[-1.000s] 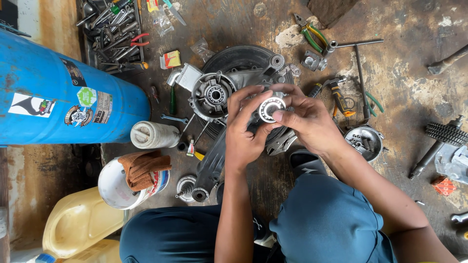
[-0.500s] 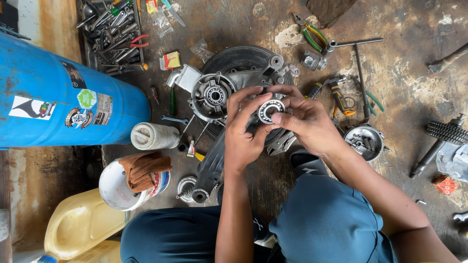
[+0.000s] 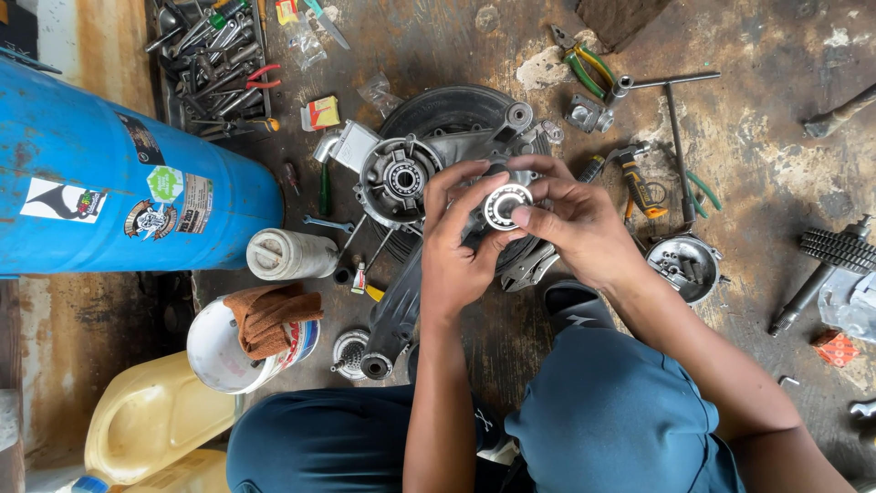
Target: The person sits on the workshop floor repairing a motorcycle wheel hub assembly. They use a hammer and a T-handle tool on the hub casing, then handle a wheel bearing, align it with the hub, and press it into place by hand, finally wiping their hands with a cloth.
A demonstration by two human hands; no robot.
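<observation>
View from a head camera looking down at a person crouched on a stained workshop floor, both bare hands raised over a dismantled engine casing [image 3: 401, 178]. Between the hands is a small round steel ball bearing [image 3: 506, 205], held in the air just above the near right side of the casing. The left hand [image 3: 465, 251] pinches its left rim with fingers curled together around the edge; the right hand [image 3: 579, 228] pinches the right rim, thumb on the near face and fingertips over the far edge. The bearing looks rigid and dense for its size, probably oily and so slippery, not fragile in the hand; its outer ring looks like the safest place to grip, as both hands do now, leaving the centre hole free. To the far left lies a blue drum [image 3: 119, 183] on its side, with a tray of tools [image 3: 214, 64] beyond it. Near left stands a white bucket [image 3: 219, 351] holding a brown rag [image 3: 274, 315], and a yellow jerrycan [image 3: 151, 420]. Pliers [image 3: 584, 68] lie far right, and a toothed shaft [image 3: 826, 265] at the right edge
</observation>
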